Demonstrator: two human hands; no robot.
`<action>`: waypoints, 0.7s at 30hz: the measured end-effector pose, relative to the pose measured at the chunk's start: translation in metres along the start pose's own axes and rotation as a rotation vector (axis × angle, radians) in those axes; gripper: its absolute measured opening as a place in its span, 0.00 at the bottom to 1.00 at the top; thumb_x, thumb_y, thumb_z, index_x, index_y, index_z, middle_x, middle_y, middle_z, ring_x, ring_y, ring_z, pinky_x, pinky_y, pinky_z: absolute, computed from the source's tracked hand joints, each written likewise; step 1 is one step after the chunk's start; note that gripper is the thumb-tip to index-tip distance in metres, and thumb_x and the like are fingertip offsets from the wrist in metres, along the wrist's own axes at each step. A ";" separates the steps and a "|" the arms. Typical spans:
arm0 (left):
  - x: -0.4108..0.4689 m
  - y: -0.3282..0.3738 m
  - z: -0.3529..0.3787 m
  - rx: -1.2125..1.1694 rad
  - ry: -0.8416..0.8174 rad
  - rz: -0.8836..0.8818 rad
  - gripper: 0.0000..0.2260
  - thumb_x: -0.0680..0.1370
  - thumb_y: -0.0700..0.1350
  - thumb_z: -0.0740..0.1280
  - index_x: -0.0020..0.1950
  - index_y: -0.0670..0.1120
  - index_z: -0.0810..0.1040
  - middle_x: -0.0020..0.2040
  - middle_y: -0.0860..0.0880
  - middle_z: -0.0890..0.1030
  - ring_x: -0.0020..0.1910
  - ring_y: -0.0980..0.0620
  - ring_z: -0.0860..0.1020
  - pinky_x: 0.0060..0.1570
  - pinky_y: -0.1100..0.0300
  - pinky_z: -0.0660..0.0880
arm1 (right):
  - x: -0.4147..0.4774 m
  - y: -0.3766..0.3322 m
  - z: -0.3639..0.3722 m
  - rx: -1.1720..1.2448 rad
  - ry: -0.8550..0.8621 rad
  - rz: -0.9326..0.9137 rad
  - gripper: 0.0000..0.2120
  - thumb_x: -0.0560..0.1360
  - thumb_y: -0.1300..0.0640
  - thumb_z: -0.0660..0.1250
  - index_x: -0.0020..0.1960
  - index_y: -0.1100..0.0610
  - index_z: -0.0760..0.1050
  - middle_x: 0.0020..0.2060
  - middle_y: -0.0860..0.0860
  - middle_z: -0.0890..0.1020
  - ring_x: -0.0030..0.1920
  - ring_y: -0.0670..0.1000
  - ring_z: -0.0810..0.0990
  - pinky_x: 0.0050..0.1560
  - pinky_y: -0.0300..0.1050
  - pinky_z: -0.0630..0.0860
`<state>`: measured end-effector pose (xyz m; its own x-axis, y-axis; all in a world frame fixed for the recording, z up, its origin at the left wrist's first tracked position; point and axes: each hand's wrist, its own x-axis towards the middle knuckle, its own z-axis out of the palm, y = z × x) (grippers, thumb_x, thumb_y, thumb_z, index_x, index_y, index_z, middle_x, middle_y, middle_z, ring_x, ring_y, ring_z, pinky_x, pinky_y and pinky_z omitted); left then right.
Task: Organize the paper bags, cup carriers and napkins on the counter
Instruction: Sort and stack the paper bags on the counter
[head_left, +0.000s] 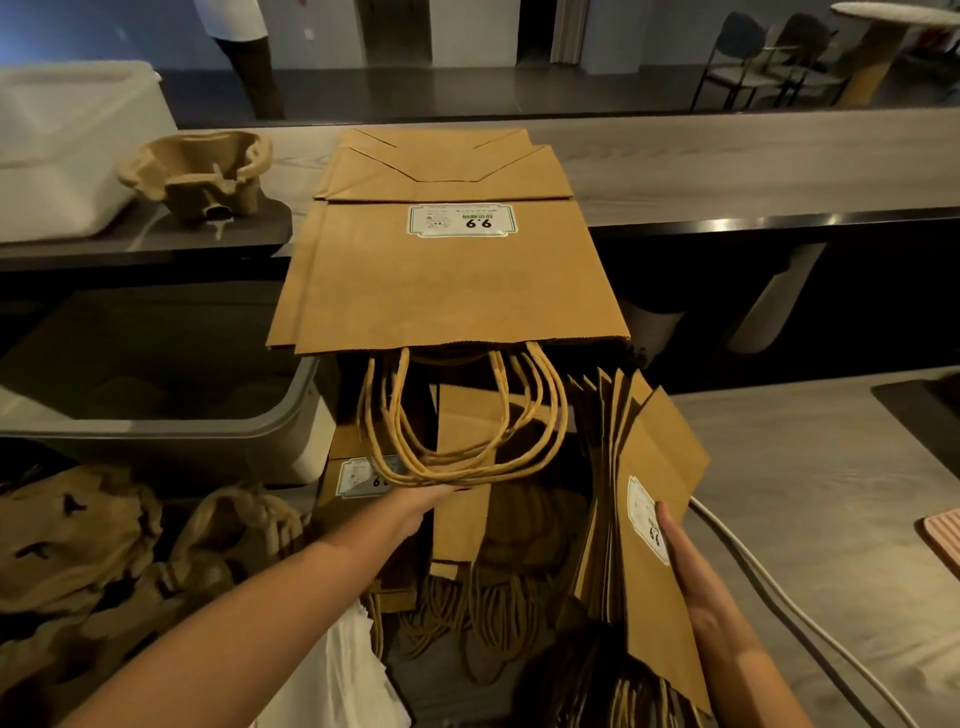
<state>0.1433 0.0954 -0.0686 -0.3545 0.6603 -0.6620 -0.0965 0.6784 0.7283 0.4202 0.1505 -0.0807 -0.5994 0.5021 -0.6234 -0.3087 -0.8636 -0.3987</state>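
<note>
A flat stack of brown paper bags (447, 275) lies on the upper counter, its twine handles (457, 415) hanging over the front edge. My left hand (421, 506) reaches under those handles onto bags lying flat on the lower counter (462, 499). My right hand (691, 577) presses flat against a bundle of bags standing on edge (639, 525). A cup carrier (200, 174) sits on the upper counter at left. More carriers (78, 540) pile at lower left. White napkins (343, 675) show by my left forearm.
A white bin (62, 145) stands at the far left of the upper counter, and a grey tub (171, 421) sits below it. A white cable (779, 603) runs along the lower counter at right. A person stands beyond the counter.
</note>
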 end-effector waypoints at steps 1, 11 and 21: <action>-0.010 0.004 0.003 -0.015 -0.030 0.006 0.25 0.75 0.45 0.70 0.70 0.46 0.68 0.71 0.50 0.64 0.72 0.45 0.60 0.71 0.51 0.59 | 0.000 0.001 0.002 -0.012 0.008 -0.014 0.39 0.36 0.57 0.86 0.46 0.64 0.82 0.37 0.62 0.84 0.31 0.59 0.84 0.27 0.54 0.80; -0.058 -0.005 0.012 0.105 -0.186 0.050 0.28 0.74 0.41 0.70 0.70 0.43 0.62 0.65 0.45 0.72 0.59 0.52 0.70 0.61 0.58 0.66 | 0.016 0.007 0.008 -0.023 0.032 -0.068 0.46 0.37 0.54 0.86 0.54 0.60 0.79 0.42 0.61 0.84 0.36 0.59 0.84 0.32 0.55 0.81; -0.097 0.011 0.060 0.490 -0.218 0.337 0.25 0.81 0.54 0.56 0.76 0.52 0.54 0.73 0.49 0.62 0.70 0.50 0.65 0.67 0.57 0.65 | 0.019 0.008 0.004 -0.007 -0.034 -0.133 0.49 0.41 0.46 0.85 0.60 0.59 0.78 0.49 0.62 0.83 0.42 0.61 0.84 0.37 0.58 0.81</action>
<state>0.2322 0.0580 -0.0065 -0.0886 0.8787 -0.4690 0.4428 0.4565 0.7717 0.4031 0.1530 -0.0934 -0.5781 0.6102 -0.5417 -0.3822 -0.7891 -0.4810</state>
